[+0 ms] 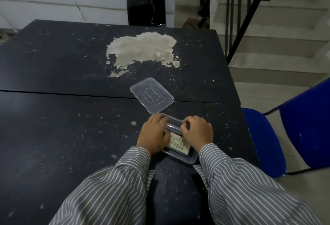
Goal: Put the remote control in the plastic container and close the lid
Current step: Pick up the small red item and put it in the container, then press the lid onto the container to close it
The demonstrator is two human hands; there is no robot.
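Note:
A clear plastic container [190, 158] sits on the black table near its right edge. A white remote control [179, 144] with dark buttons lies inside it, partly hidden by my hands. My left hand [154, 135] rests on the container's left side, fingers curled over the far rim. My right hand [197, 132] pinches the far rim with thumb and fingers. The clear lid [151, 96] lies flat on the table just beyond the container, detached, touching or nearly touching its far corner.
The black table [71, 117] has worn paint, with a large bare patch [142, 49] at the far middle. A blue chair [285, 126] stands right of the table. A black chair [145, 3] is at the far edge. Stairs rise at the right.

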